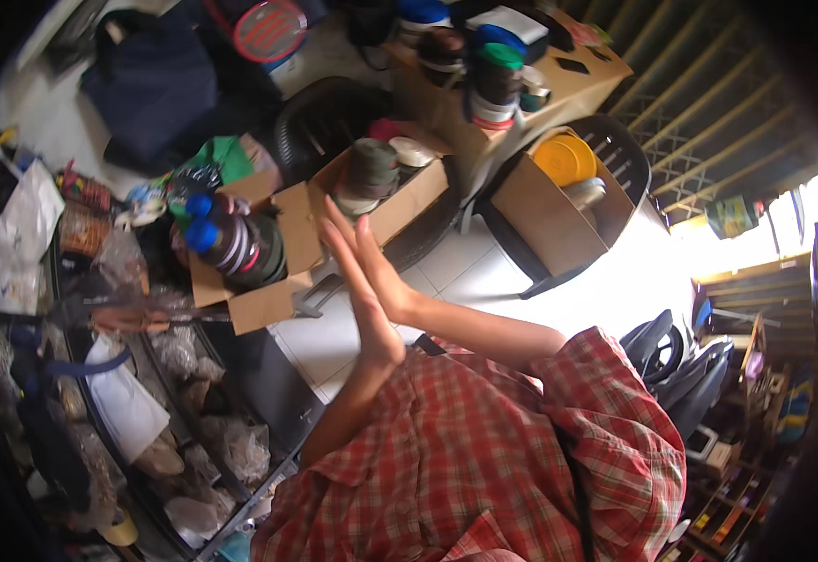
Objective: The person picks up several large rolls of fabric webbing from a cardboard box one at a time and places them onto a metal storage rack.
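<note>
Palm to palm, my left hand (pixel 362 304) and my right hand (pixel 386 281) are pressed together in front of my chest. Their fingers are stretched out and point up and away from me. I see nothing held between them, though the touching palms are hidden. Just beyond the fingertips is an open cardboard box (pixel 416 204) with a greenish stack (pixel 371 170), perhaps caps. To the left of my hands stands another open box (pixel 264 309), holding dark rounded stacks with blue tops (pixel 205 236).
Farther right, a dark chair (pixel 626 155) bears a cardboard box (pixel 542 220) with a yellow round item (pixel 564 159). Beyond is a table (pixel 589 86) with more stacks. Shelves of plastic-wrapped goods (pixel 245 448) line the left. A slatted shutter (pixel 709 84) is at right.
</note>
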### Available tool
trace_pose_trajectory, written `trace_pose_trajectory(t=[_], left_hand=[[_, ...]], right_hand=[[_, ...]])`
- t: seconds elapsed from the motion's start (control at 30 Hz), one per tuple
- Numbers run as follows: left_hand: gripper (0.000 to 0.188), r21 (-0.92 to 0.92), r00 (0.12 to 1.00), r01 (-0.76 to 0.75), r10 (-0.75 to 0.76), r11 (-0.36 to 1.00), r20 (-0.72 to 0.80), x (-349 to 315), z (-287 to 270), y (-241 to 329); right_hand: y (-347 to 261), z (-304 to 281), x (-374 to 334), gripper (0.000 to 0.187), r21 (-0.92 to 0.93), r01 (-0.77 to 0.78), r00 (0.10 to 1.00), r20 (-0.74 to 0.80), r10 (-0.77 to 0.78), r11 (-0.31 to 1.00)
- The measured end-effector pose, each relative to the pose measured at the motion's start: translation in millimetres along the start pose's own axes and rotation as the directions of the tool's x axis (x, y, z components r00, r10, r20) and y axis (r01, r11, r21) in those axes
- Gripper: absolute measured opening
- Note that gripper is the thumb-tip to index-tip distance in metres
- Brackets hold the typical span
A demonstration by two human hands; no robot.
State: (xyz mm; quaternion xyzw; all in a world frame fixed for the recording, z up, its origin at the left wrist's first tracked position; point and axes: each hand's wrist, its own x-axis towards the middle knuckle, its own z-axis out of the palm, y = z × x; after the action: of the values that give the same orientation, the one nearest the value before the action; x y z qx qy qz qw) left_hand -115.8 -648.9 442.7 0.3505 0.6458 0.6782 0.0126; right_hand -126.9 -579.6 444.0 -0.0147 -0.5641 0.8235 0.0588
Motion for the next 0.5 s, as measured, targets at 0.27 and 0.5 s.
trace_pose_trajectory(t=[0.27, 0.5], left_hand=[[0.059, -0.223, 0.967, 0.160, -0.107, 0.962, 0.232, 20.0, 139.1, -10.1], [0.083, -0.089, 0.836, -0.084, 0.119, 0.992, 0.536, -11.1, 291.6, 6.8]], right_hand=[[-44.8, -120.4, -90.4, 0.067, -0.390, 0.322, 0.910, -0.123, -0.396, 0.862], [-36.4, -255.8, -167.9, 0.065, 0.371, 0.089, 0.838, -0.529, 0.132, 0.924]])
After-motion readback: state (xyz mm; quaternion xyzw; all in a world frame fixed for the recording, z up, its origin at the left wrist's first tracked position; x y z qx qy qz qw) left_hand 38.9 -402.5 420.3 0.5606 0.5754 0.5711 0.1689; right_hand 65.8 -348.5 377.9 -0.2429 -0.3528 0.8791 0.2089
